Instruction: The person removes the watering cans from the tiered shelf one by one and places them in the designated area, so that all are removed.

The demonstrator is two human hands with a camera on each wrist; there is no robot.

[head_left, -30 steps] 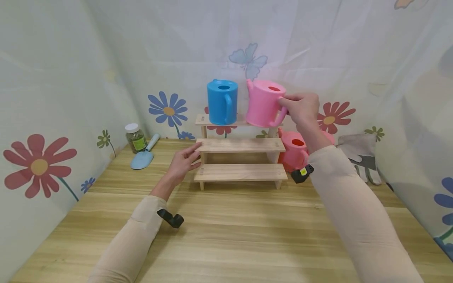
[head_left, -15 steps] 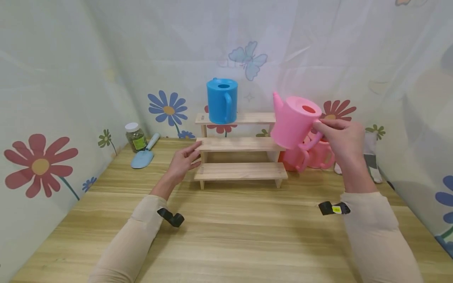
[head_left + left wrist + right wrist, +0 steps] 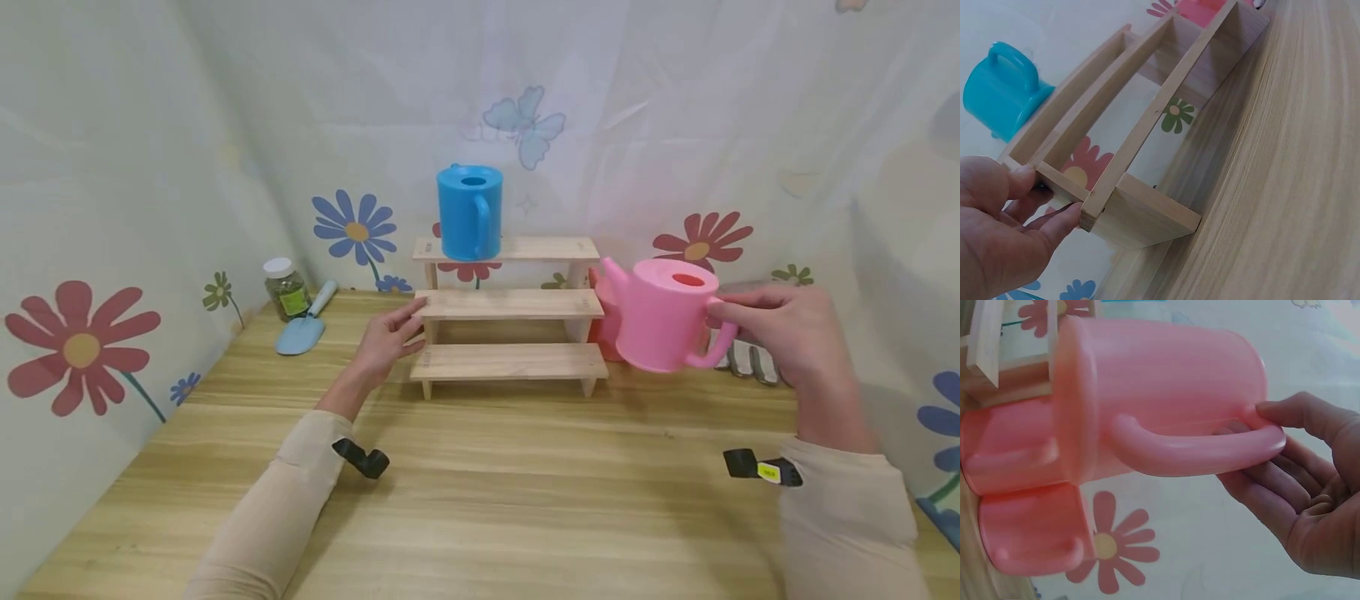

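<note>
My right hand [image 3: 798, 337] pinches the upper part of the handle of a pink watering can [image 3: 660, 321]. It holds the can in the air right of a three-step wooden shelf [image 3: 510, 360], spout to the left. In the right wrist view, the thumb is at the handle's top and the fingers [image 3: 1272, 487] lie behind it. My left hand [image 3: 386, 342] holds the shelf's left end by the middle and lower steps, as the left wrist view shows. A blue watering can [image 3: 457, 217] stands on the top step, handle forward.
Two more pinkish watering cans, a lower one [image 3: 1035, 531] and one beside it [image 3: 1010, 444], stand right of the shelf, partly hidden. Gloves [image 3: 742, 360] lie behind my right hand. A lidded jar [image 3: 288, 292] and a light-blue hand trowel [image 3: 302, 335] are at the back left.
My right hand has carried the pink watering can from above the top step to the right and down, past the shelf's right end. The left hand stays on the shelf.
</note>
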